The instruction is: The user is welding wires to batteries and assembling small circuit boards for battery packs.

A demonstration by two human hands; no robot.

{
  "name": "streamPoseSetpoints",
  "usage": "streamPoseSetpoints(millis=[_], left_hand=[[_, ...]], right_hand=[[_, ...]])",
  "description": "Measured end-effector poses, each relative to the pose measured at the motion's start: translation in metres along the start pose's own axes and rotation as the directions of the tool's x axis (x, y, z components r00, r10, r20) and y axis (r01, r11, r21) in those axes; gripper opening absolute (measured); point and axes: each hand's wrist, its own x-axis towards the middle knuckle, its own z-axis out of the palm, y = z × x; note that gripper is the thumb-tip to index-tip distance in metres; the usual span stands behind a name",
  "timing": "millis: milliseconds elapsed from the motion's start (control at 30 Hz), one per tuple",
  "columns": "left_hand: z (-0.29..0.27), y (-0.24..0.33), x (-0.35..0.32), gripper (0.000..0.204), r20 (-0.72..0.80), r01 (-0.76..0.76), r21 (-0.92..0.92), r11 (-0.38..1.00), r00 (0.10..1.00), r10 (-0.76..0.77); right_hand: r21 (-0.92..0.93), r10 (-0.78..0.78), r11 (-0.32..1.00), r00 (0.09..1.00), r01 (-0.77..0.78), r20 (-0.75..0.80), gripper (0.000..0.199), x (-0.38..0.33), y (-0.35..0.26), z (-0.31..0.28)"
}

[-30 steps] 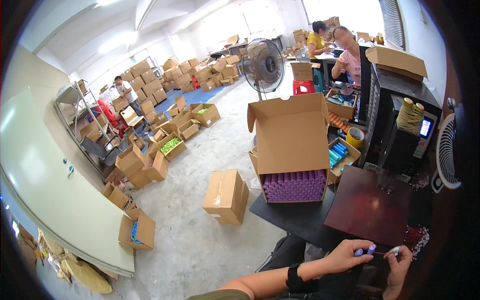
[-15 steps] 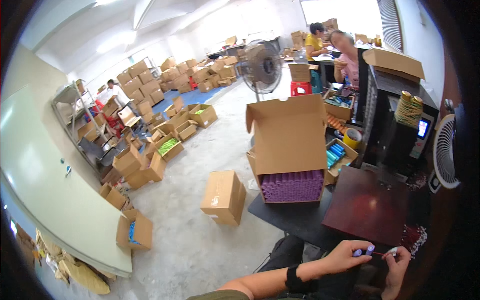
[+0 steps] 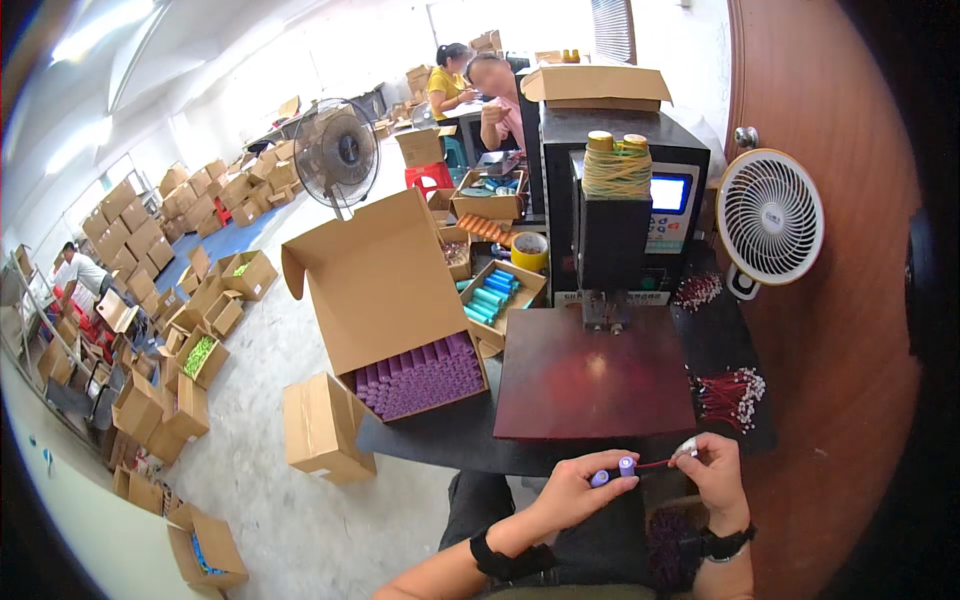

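Observation:
My left hand [image 3: 568,494] is closed around two purple cylindrical battery cells [image 3: 627,467], held over my lap at the table's front edge. A thin red wire [image 3: 654,464] runs from the cells across to my right hand [image 3: 720,480]. Between the fingertips of that hand is a small white connector [image 3: 686,449] at the wire's end. Just beyond both hands lies a dark red board [image 3: 590,400], beneath the head of a black bench machine [image 3: 614,250]. An open cardboard box [image 3: 385,290] full of purple cells [image 3: 425,385] stands left of the board.
Bundled red wires with white connectors [image 3: 733,395] lie right of the board. A white fan [image 3: 770,218] stands beside the machine. Left of it are a box of teal cells [image 3: 492,295] and yellow tape [image 3: 530,252]. A closed carton [image 3: 322,425] rests on the floor. Other people are farther back.
My view has swung to the right, so the machine, board and fan sit nearer the middle. Both hands keep their holds on the cells and the connector.

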Motion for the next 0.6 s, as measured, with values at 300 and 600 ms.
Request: streamPoseSetpoints(millis=[300, 600], left_hand=[[0.007, 0.013, -0.022, 0.029, -0.02, -0.007, 0.038, 0.999, 1.0, 0.008], [0.009, 0.011, -0.042, 0.025, -0.057, -0.019, 0.034, 0.999, 0.998, 0.021]], right_hand=[[-0.106, 0.003, 0.994, 0.999, 0.001, 0.033, 0.006, -0.014, -0.004, -0.003], [0.011, -0.001, 1.0, 0.993, -0.001, 0.117, 0.009, -0.032, -0.002, 0.003]])
